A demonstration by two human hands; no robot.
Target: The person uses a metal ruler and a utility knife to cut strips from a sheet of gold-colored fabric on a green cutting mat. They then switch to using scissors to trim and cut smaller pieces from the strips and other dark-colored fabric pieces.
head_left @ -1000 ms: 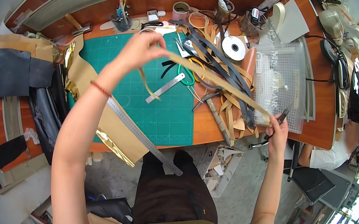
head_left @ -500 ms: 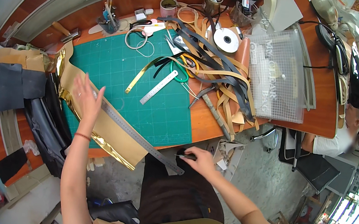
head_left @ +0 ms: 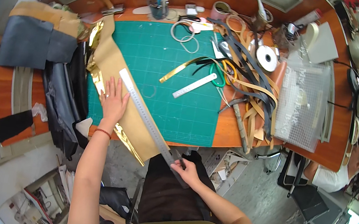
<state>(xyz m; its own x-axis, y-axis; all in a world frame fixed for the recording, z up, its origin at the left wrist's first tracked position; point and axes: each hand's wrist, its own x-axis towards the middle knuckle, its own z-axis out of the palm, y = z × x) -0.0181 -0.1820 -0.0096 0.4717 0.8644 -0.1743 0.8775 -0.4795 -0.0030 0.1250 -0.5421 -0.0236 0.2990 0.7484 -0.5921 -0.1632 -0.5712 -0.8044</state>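
Observation:
A long tan sheet [head_left: 143, 141] with a shiny gold edge [head_left: 126, 146] lies slanted over the left part of the green cutting mat [head_left: 166, 41]. Its near end sticks out past the table edge. My left hand [head_left: 114, 100] rests flat on the sheet, fingers apart, just left of a long steel ruler [head_left: 144, 114]. The ruler runs along the sheet's right side and reaches out over my lap. At its near end, my right hand [head_left: 188, 173] is closed round a small black-handled tool [head_left: 182, 163]; the tool's tip cannot be made out.
Right of the sheet lie a short ruler [head_left: 194, 85], green-handled scissors [head_left: 218, 76], a hammer [head_left: 240, 127] and tangled straps [head_left: 261, 87]. A white spool [head_left: 266, 58] and a mesh bag [head_left: 302, 106] sit farther right. Dark rolled material [head_left: 62, 100] hangs at the left. Another person [head_left: 331, 174] sits at far right.
The view has swung, shifting the table rightward in it. My left hand has come down from the ruler's far end onto the sheet. My right hand has moved to the ruler's near end.

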